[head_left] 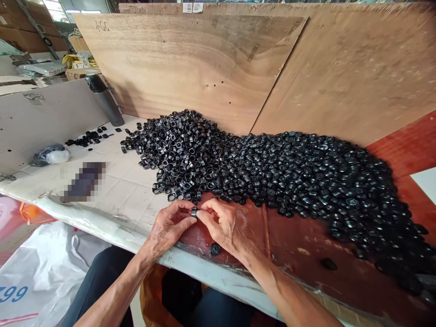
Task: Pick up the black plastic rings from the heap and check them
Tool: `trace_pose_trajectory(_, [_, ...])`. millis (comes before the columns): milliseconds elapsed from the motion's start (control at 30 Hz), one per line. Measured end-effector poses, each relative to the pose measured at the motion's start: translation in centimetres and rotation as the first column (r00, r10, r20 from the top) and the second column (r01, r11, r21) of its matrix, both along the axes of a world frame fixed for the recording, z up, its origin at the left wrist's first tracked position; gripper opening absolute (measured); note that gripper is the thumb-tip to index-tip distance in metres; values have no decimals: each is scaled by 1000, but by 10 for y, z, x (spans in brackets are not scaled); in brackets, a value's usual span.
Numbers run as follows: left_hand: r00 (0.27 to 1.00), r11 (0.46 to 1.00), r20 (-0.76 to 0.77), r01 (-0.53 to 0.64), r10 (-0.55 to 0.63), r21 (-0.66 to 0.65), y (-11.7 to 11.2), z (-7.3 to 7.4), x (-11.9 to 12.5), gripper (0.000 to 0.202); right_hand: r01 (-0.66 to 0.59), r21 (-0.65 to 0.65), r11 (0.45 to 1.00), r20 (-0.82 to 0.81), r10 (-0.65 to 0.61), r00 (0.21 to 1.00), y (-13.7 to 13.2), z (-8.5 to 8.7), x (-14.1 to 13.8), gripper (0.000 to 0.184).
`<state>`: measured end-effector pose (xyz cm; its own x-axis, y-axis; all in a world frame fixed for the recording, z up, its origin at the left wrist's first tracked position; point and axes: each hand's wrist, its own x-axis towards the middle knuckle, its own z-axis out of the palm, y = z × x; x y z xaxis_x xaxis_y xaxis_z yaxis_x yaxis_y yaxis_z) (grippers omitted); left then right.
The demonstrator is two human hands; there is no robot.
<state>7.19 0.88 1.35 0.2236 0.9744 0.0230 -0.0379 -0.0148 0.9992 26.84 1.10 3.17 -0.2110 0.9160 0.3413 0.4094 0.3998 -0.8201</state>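
My left hand and right hand both pinch one small black cylindrical part; a slack grip could drop it among the black rings heaped beyond.

I observe through one head-worn view, set above and behind the left hand and right hand, facing forward and down. It sits near enough to resolve individual fingers. Coverage extends from the legs, below the hands, to the wooden board standing beyond them.
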Motion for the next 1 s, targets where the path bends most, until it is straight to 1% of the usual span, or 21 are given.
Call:
trace_pose_trajectory(67, [1000, 1000, 26, 11, -11, 2, 0, 0, 0, 29, -32, 40, 999, -19, 32, 999, 0, -2, -1, 5])
trace_pose_trajectory(133, [1000, 998, -4, -5, 5, 65, 1, -2, 0, 25, -45, 34, 998, -42, 46, 998, 0, -5, -2, 7])
trace_pose_trajectory(233, [982, 964, -168, -44, 91, 264, 2, -6, -3, 17, -31, -165, 986, -117, 12, 993, -2, -6, -7, 9])
trace_pose_trajectory(267, [967, 943, -227, -34, 114, 331, 2, -7, -4, 14, -31, -262, 965, -147, -8, 989, -2, -6, -8, 9])
trace_pose_trajectory(367, [930, 880, -344, 53, 129, 472, 1, -9, -6, 14, -29, -513, 858, -192, -82, 978, -3, -2, -11, 11])
trace_pose_trajectory(433, [915, 855, -385, 102, 120, 508, -1, -5, -6, 16, -30, -588, 808, -180, -94, 979, -3, 1, -9, 11])
trace_pose_trajectory(467, [908, 858, -404, 120, 109, 500, -2, -2, -6, 15, -39, -601, 799, -158, -70, 985, -2, 3, -8, 9])
trace_pose_trajectory(533, [887, 898, -461, 171, 39, 405, -5, 5, -4, 7, -54, -572, 818, -82, 9, 997, 0, 5, -3, 15])
trace_pose_trajectory(567, [870, 922, -493, 198, -9, 333, -5, 8, -3, 3, -54, -522, 851, -30, 45, 999, 1, 4, 0, 21])
trace_pose_trajectory(600, [850, 942, -525, 207, -39, 266, -6, 9, -2, 13, -52, -442, 895, 26, 71, 997, 3, 2, 2, 23])
trace_pose_trajectory(633, [829, 958, -559, 182, -29, 220, -6, 10, -1, 25, -52, -339, 939, 81, 84, 993, 6, -1, 3, 20])
trace_pose_trajectory(667, [803, 973, -594, 105, 39, 206, -5, 9, 0, 37, -54, -229, 972, 133, 86, 987, 8, -6, 4, 12])
trace_pose_trajectory(700, [763, 974, -625, -27, 167, 227, -4, 7, 1, 45, -64, -130, 989, 182, 87, 979, 11, -12, 5, 10])
trace_pose_trajectory(733, [688, 944, -649, -191, 324, 269, -3, 4, 3, 49, -79, -59, 995, 227, 91, 970, 13, -18, 4, 24])
trace_pose_trajectory(767, [583, 884, -666, -342, 465, 318, -2, 1, 3, 48, -94, -16, 995, 268, 95, 959, 15, -23, 3, 35])
trace_pose_trajectory(800, [475, 819, -680, -446, 558, 360, 0, -2, 4, 42, -107, 7, 994, 306, 100, 947, 16, -29, 2, 43])
trace_pose_trajectory(833, [391, 775, -696, -496, 603, 392, 2, -6, 4, 35, -119, 17, 993, 339, 106, 935, 17, -33, 1, 45])
trace_pose_trajectory(867, [340, 761, -714, -499, 612, 415, 3, -8, 4, 32, -128, 21, 992, 367, 111, 924, 18, -37, 0, 44])
trace_pose_trajectory(900, [323, 776, -735, -467, 596, 424, 4, -10, 3, 34, -132, 26, 991, 384, 113, 916, 18, -39, -1, 39])
trace_pose_trajectory(933, [324, 801, -755, -424, 570, 422, 6, -12, 3, 35, -130, 35, 991, 389, 106, 915, 18, -41, -2, 31])
trace_pose_trajectory(1000, [353, 847, -781, -348, 515, 401, 7, -13, 1, 27, -116, 72, 991, 363, 82, 928, 18, -43, -2, 18])
